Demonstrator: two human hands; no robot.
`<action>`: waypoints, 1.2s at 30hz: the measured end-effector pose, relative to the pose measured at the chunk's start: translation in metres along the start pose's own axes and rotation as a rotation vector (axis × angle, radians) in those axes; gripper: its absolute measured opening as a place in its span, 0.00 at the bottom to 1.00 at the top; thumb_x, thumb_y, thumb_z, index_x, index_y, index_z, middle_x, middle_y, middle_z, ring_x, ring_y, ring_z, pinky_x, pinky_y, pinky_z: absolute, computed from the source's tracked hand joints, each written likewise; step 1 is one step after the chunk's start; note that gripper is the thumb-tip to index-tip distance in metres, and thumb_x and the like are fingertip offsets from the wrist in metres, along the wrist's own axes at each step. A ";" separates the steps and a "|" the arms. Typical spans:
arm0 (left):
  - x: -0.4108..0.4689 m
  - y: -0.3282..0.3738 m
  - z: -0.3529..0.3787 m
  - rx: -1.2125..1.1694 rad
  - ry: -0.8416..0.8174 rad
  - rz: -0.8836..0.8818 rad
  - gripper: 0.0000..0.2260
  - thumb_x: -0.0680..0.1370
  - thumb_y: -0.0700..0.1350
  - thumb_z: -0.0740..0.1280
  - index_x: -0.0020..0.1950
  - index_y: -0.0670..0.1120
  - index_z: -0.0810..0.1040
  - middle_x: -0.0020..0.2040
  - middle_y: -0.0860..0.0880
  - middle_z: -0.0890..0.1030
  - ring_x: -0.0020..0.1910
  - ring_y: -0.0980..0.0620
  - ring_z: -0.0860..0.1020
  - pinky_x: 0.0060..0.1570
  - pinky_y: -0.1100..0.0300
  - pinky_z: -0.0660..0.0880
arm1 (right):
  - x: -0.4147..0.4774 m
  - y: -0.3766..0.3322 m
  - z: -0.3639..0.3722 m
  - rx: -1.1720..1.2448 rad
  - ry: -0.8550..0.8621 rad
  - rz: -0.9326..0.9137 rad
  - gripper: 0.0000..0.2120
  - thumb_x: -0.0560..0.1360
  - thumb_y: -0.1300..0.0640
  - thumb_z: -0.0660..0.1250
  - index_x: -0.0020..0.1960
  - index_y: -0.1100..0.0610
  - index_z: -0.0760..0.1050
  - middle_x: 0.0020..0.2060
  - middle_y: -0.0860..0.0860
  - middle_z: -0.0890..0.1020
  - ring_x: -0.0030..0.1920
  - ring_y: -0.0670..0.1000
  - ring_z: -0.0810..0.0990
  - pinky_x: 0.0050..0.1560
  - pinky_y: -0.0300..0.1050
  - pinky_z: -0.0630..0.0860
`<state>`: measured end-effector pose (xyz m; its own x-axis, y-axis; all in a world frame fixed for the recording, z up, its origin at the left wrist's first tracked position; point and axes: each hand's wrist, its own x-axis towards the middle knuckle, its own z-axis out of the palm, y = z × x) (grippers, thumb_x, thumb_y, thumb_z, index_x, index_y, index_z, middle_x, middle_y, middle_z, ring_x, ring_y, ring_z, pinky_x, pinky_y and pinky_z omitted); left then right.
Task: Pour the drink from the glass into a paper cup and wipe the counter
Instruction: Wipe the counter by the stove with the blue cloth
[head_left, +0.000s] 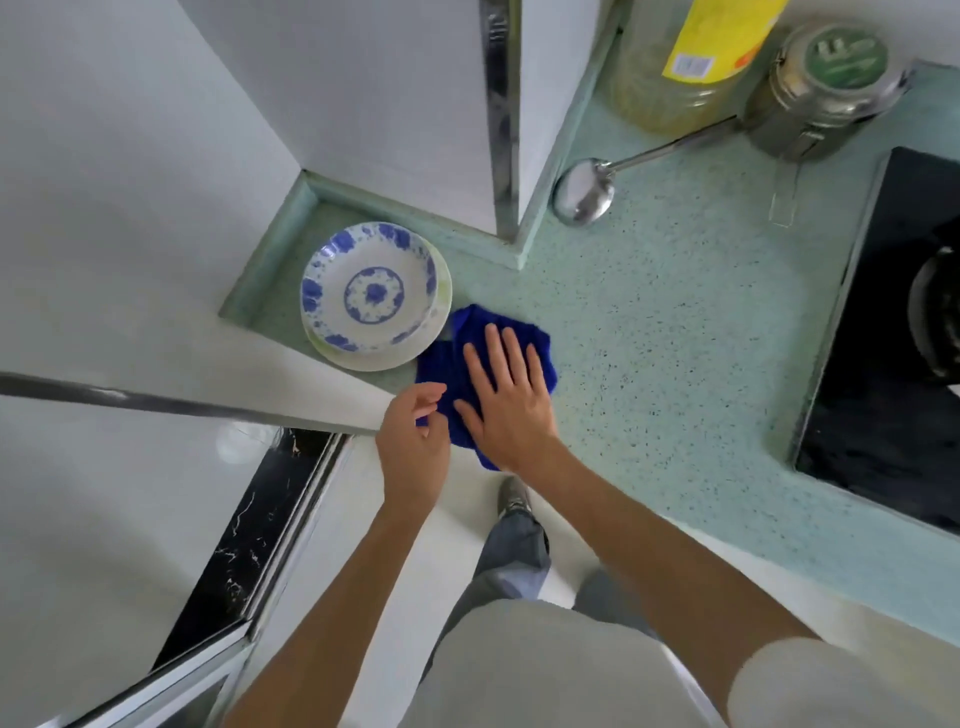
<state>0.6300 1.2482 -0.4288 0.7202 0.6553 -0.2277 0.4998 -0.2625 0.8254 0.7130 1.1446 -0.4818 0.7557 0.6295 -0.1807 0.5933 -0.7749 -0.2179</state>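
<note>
A blue cloth (470, 332) lies on the pale green speckled counter (675, 332), close to its front edge. My right hand (506, 400) rests flat on top of the cloth, palm down and fingers spread. My left hand (413, 447) hovers at the cloth's left edge with its fingers half curled; whether it pinches the cloth is unclear. No glass or paper cup is in view.
A stack of blue-patterned white plates (371, 296) touches the cloth's left side in a counter recess. A metal ladle (587, 192), a large yellow-labelled jar (670, 78) and a clip-top jar (821, 88) stand at the back. A black hob (893, 364) lies to the right.
</note>
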 end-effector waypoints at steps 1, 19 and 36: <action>0.000 0.003 0.004 0.006 -0.021 0.012 0.16 0.76 0.32 0.62 0.58 0.47 0.80 0.55 0.52 0.82 0.55 0.55 0.80 0.53 0.61 0.78 | -0.012 0.006 0.001 -0.003 -0.003 -0.012 0.32 0.80 0.40 0.53 0.79 0.56 0.56 0.79 0.60 0.55 0.78 0.62 0.53 0.76 0.63 0.53; -0.052 0.063 0.141 0.071 -0.519 0.364 0.14 0.78 0.34 0.64 0.59 0.47 0.79 0.57 0.50 0.82 0.55 0.54 0.80 0.52 0.59 0.79 | -0.223 0.187 -0.008 -0.058 0.010 0.296 0.29 0.81 0.43 0.54 0.79 0.54 0.57 0.79 0.56 0.55 0.79 0.56 0.53 0.78 0.54 0.54; -0.018 -0.002 0.027 0.074 -0.152 0.180 0.14 0.77 0.32 0.64 0.59 0.45 0.80 0.56 0.50 0.83 0.54 0.52 0.81 0.52 0.58 0.79 | -0.001 0.115 -0.026 0.029 0.055 0.557 0.32 0.82 0.42 0.47 0.80 0.57 0.47 0.79 0.60 0.46 0.79 0.63 0.46 0.78 0.59 0.45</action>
<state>0.6286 1.2178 -0.4400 0.8622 0.4804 -0.1607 0.3871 -0.4201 0.8208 0.7877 1.0535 -0.4822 0.9665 0.1212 -0.2261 0.0932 -0.9870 -0.1307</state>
